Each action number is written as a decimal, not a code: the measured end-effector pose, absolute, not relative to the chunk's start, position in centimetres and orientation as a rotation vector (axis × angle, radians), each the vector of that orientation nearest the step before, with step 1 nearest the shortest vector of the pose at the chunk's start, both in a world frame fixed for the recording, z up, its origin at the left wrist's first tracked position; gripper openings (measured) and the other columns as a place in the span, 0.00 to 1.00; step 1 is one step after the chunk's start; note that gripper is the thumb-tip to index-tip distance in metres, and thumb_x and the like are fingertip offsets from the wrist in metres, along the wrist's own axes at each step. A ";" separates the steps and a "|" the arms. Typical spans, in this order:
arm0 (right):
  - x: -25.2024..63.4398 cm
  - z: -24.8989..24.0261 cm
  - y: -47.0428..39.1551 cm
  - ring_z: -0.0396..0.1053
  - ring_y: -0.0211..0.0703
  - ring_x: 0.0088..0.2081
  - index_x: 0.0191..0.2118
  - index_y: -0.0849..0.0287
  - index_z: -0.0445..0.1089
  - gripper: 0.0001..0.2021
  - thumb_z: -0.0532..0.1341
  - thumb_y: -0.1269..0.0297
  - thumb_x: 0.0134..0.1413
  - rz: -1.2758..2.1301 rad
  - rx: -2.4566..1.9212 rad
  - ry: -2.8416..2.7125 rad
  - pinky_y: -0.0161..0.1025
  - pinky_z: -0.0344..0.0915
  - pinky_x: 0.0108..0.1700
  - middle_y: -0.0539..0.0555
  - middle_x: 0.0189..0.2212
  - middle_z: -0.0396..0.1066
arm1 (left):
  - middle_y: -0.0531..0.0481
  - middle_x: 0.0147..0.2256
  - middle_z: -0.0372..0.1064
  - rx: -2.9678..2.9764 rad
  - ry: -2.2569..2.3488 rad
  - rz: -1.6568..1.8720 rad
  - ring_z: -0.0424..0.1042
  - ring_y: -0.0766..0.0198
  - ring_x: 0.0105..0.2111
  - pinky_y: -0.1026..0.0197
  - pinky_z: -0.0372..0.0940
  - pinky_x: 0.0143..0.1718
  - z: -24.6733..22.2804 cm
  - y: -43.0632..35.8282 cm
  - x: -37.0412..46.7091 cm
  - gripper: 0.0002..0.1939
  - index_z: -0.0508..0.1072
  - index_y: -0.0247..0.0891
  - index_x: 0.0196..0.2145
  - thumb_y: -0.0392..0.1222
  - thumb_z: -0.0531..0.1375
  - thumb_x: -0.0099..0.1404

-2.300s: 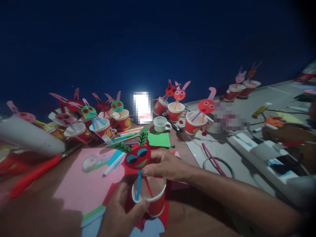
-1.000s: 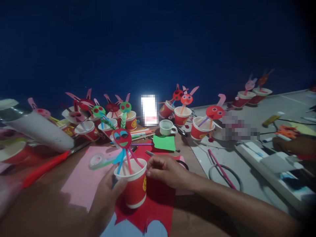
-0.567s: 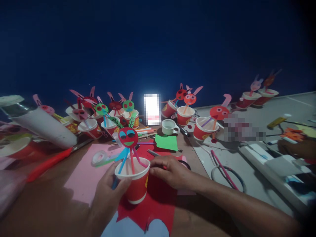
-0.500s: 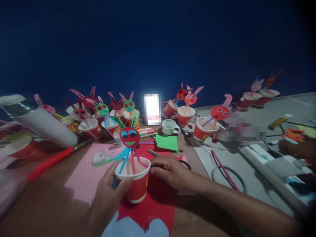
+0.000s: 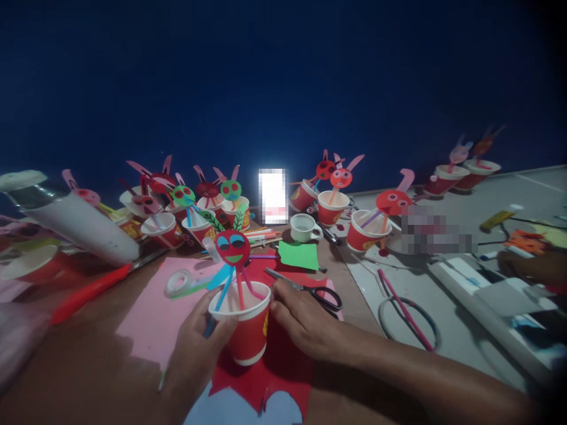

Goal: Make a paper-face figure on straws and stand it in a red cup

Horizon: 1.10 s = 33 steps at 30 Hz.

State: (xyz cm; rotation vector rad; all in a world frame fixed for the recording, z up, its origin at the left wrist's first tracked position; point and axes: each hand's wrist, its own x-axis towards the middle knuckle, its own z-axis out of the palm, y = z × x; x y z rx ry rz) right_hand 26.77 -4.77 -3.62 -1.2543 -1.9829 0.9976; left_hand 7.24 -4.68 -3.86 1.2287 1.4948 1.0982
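1. Gripping the red paper cup point(image 5: 247, 335), my left hand point(image 5: 199, 336) is closing round its near-left side, the thumb lying along the front below the white rim and the fingers wrapping behind.
2. My right hand point(image 5: 301, 321) is curling its fingers at the opposite side of the rim; I am not able to tell whether they are pinching it or only resting there.
3. Between my hands, the cup is standing nearly upright over the red paper sheet point(image 5: 290, 360); whether it is touching the sheet is not showing clearly.
4. Above my left thumb, a blue straw point(image 5: 224, 290), a coral straw point(image 5: 241, 292) and a bent pink straw point(image 5: 246, 282) are rising from the cup toward a red paper face point(image 5: 234, 251) with green leaf-shaped ears point(image 5: 240, 218).
5. Just beyond my right knuckles, the black-handled scissors point(image 5: 308, 288) are lying open-handled; farther off, a green paper piece point(image 5: 299, 255) is lying before a white mug point(image 5: 301, 235).
6. I am judging this to be a steadying step; any next move is calling for a light left hold, without crushing the wall or knocking the straws.
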 end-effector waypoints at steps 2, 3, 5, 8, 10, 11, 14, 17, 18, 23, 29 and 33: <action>26.5 -4.0 -5.0 0.59 0.37 0.28 0.34 0.56 0.54 0.04 0.47 0.69 0.61 0.993 -1.289 -1.948 0.35 0.54 0.31 0.48 0.28 0.61 | 0.40 0.47 0.73 1.218 1.485 1.090 0.68 0.46 0.49 0.53 0.62 0.49 -4.1 -4.6 7.2 0.33 0.69 0.36 0.51 0.56 0.64 0.51; 26.4 -4.2 -5.1 0.58 0.37 0.27 0.33 0.56 0.54 0.05 0.48 0.69 0.61 0.993 -1.299 -1.926 0.35 0.53 0.30 0.47 0.27 0.60 | 0.41 0.47 0.73 1.215 1.488 1.094 0.68 0.46 0.49 0.53 0.62 0.49 -4.1 -4.6 7.2 0.33 0.69 0.36 0.51 0.56 0.64 0.50; 26.2 -4.5 -5.3 0.58 0.37 0.28 0.32 0.56 0.54 0.05 0.48 0.68 0.61 0.998 -1.298 -1.875 0.35 0.53 0.31 0.47 0.27 0.60 | 0.40 0.45 0.74 1.186 1.479 1.121 0.69 0.46 0.48 0.54 0.63 0.48 -4.2 -4.7 7.3 0.33 0.70 0.35 0.50 0.56 0.65 0.49; 26.0 -5.0 -5.4 0.60 0.37 0.29 0.32 0.57 0.56 0.08 0.47 0.64 0.64 1.015 -1.277 -1.802 0.35 0.55 0.32 0.49 0.29 0.62 | 0.39 0.43 0.75 1.125 1.429 1.166 0.71 0.46 0.45 0.53 0.66 0.46 -4.3 -4.6 7.5 0.36 0.70 0.33 0.50 0.57 0.66 0.47; 26.0 -5.3 -5.4 0.61 0.38 0.31 0.33 0.57 0.57 0.09 0.46 0.63 0.64 1.028 -1.255 -1.772 0.35 0.57 0.34 0.50 0.30 0.64 | 0.39 0.42 0.75 1.109 1.403 1.179 0.72 0.45 0.44 0.52 0.66 0.46 -4.5 -4.6 7.5 0.38 0.69 0.32 0.51 0.57 0.66 0.47; 26.0 -5.4 -5.4 0.62 0.38 0.31 0.34 0.57 0.58 0.09 0.47 0.62 0.65 1.033 -1.245 -1.761 0.35 0.57 0.35 0.50 0.30 0.64 | 0.38 0.42 0.75 1.109 1.399 1.181 0.72 0.45 0.44 0.51 0.66 0.47 -4.6 -4.5 7.5 0.38 0.69 0.32 0.51 0.57 0.66 0.47; 25.9 -5.7 -5.3 0.64 0.38 0.33 0.34 0.58 0.60 0.10 0.47 0.61 0.65 1.054 -1.223 -1.732 0.36 0.59 0.36 0.50 0.31 0.66 | 0.38 0.43 0.74 1.115 1.403 1.184 0.70 0.44 0.47 0.49 0.64 0.49 -4.8 -4.4 7.4 0.39 0.68 0.31 0.52 0.57 0.66 0.47; 26.0 -5.8 -5.2 0.66 0.40 0.35 0.38 0.58 0.62 0.09 0.49 0.61 0.64 1.064 -1.190 -1.724 0.37 0.61 0.39 0.52 0.33 0.68 | 0.37 0.46 0.73 1.156 1.427 1.192 0.67 0.42 0.50 0.49 0.62 0.51 -4.7 -4.4 7.3 0.38 0.68 0.31 0.52 0.56 0.65 0.47; 26.1 -5.8 -5.2 0.67 0.41 0.37 0.40 0.58 0.63 0.09 0.49 0.61 0.64 1.059 -1.177 -1.726 0.38 0.62 0.41 0.53 0.36 0.69 | 0.37 0.47 0.72 1.182 1.438 1.192 0.67 0.42 0.50 0.49 0.61 0.51 -4.6 -4.4 7.3 0.37 0.69 0.32 0.51 0.56 0.65 0.47; 26.2 -5.2 -4.9 0.66 0.48 0.48 0.53 0.58 0.61 0.19 0.58 0.59 0.57 1.005 -1.127 -1.718 0.45 0.62 0.50 0.58 0.48 0.67 | 0.39 0.49 0.70 1.299 1.477 1.095 0.66 0.45 0.51 0.51 0.59 0.52 -3.9 -4.6 7.3 0.32 0.67 0.35 0.51 0.50 0.64 0.50; 26.0 -5.2 -4.7 0.66 0.52 0.49 0.54 0.55 0.62 0.27 0.66 0.57 0.47 1.033 -1.121 -1.716 0.46 0.62 0.51 0.57 0.48 0.68 | 0.42 0.51 0.69 1.320 1.392 1.018 0.63 0.46 0.54 0.55 0.57 0.54 -4.0 -5.1 7.4 0.30 0.69 0.37 0.51 0.44 0.65 0.50; 26.1 -5.1 -4.4 0.66 0.48 0.49 0.54 0.56 0.61 0.22 0.62 0.60 0.54 1.147 -1.020 -1.687 0.43 0.61 0.52 0.56 0.49 0.68 | 0.42 0.50 0.70 1.174 1.134 1.064 0.65 0.46 0.53 0.54 0.60 0.53 -4.3 -5.0 7.4 0.28 0.69 0.38 0.52 0.49 0.62 0.54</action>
